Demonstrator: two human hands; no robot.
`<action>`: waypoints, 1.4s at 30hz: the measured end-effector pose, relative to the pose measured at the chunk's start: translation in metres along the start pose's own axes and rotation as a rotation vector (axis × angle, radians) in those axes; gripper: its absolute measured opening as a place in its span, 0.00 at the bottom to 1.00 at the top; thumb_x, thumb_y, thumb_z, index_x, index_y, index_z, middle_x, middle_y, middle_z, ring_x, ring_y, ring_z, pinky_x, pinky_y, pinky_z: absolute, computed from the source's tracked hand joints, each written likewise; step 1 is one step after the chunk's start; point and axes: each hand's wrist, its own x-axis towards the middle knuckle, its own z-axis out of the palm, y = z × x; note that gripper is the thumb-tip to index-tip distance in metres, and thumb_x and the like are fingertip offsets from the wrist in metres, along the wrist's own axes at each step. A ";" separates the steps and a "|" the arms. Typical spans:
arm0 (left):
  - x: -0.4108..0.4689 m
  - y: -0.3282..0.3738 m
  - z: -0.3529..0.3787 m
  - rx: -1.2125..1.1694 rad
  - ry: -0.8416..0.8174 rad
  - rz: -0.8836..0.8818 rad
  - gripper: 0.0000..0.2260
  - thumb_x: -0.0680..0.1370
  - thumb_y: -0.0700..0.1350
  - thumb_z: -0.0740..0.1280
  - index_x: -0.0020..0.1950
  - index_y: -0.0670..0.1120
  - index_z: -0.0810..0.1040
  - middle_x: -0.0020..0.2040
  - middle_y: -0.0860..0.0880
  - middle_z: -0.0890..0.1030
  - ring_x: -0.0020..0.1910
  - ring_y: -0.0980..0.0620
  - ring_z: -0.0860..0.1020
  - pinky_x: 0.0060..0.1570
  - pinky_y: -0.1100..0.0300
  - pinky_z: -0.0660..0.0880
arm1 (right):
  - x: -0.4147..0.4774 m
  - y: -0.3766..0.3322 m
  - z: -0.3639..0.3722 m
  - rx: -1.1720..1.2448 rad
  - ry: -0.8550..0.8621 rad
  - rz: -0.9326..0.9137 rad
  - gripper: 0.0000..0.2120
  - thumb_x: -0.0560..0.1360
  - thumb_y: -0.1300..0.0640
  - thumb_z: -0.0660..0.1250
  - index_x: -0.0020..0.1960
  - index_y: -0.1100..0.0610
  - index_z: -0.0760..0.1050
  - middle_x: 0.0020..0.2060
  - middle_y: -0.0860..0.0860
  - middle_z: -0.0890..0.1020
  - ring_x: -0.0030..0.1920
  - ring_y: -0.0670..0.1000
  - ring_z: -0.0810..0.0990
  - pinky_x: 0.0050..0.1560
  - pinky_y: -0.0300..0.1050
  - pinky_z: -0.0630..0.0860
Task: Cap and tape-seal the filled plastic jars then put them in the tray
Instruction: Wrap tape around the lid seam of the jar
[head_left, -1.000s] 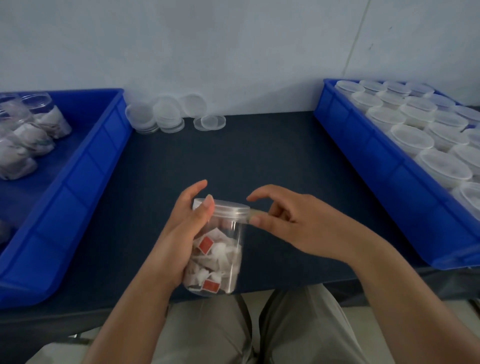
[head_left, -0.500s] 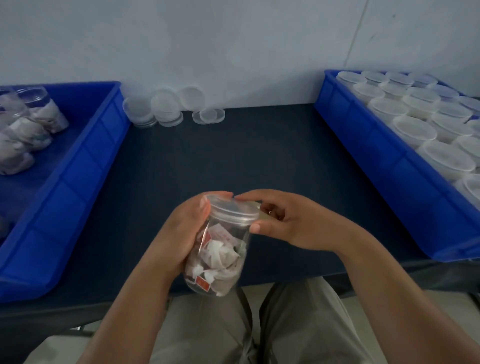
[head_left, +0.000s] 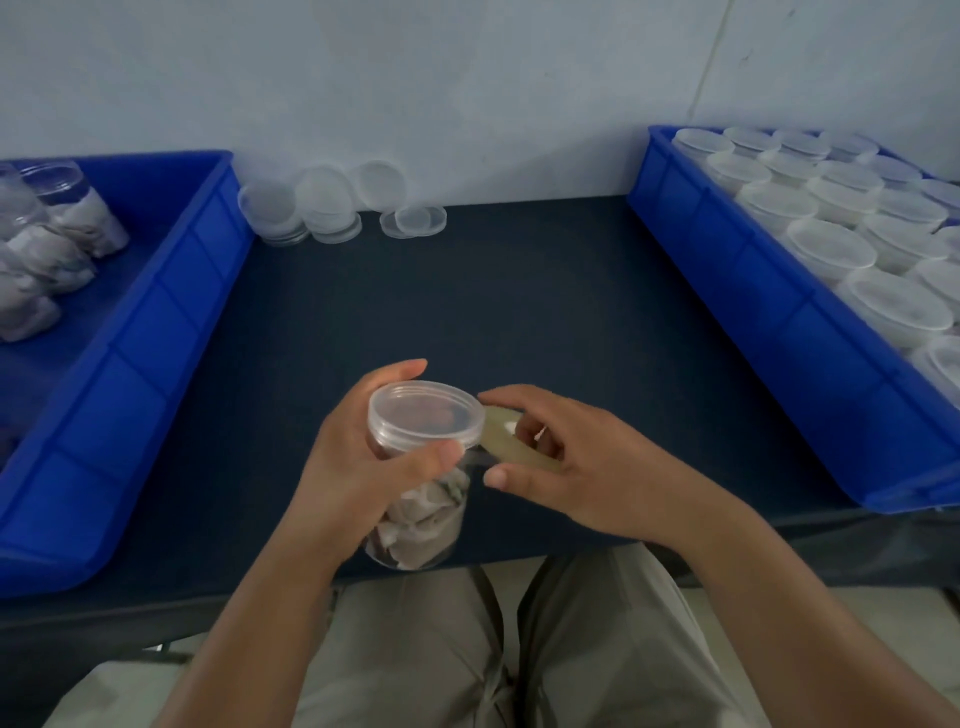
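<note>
- My left hand (head_left: 358, 467) is clamped on the jar (head_left: 421, 514): the thumb lies across the front just under the lid (head_left: 423, 413) and the fingers wrap round the far side.
- The jar is clear plastic, filled with pale folded packets. I hold it in the air over the near edge of the desk (head_left: 493, 301), tilted a little, with the lid seated on its mouth.
- My right hand (head_left: 576, 467) is curled round the tape roll (head_left: 511, 441), a yellowish translucent ring, with the thumb below it and the fingers above.
- The tape roll touches the right edge of the lid. I cannot tell whether any tape is stuck to the jar.
- The left tray (head_left: 135, 358), blue, sits at the left end of the desk and holds filled jars (head_left: 57, 244) at its far end.
- The right tray (head_left: 753, 322), blue, sits at the right end of the desk, packed with rows of upright capped jars (head_left: 831, 249).
- Loose lids (head_left: 322, 208) are stacked at the back of the desk, against the wall (head_left: 467, 78), just beside the left tray.
</note>
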 end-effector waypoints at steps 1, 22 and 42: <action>0.000 0.000 -0.002 -0.032 0.001 -0.018 0.38 0.61 0.65 0.83 0.70 0.63 0.78 0.62 0.52 0.85 0.61 0.50 0.84 0.58 0.51 0.81 | -0.003 0.000 -0.002 -0.004 -0.004 0.003 0.26 0.75 0.25 0.64 0.71 0.26 0.64 0.51 0.39 0.78 0.54 0.38 0.77 0.45 0.32 0.72; 0.010 0.006 -0.005 -0.333 -0.630 -0.053 0.33 0.78 0.63 0.74 0.71 0.39 0.77 0.65 0.34 0.80 0.63 0.39 0.80 0.62 0.48 0.78 | 0.017 0.000 -0.020 0.033 -0.117 -0.093 0.34 0.66 0.19 0.66 0.70 0.25 0.70 0.52 0.40 0.80 0.51 0.46 0.77 0.46 0.36 0.73; 0.009 0.009 0.004 0.300 -0.228 0.123 0.58 0.59 0.70 0.83 0.83 0.64 0.58 0.71 0.63 0.76 0.70 0.61 0.76 0.63 0.62 0.73 | 0.014 0.006 0.009 -0.018 0.198 0.029 0.31 0.62 0.17 0.64 0.58 0.31 0.65 0.54 0.34 0.73 0.55 0.37 0.73 0.45 0.38 0.72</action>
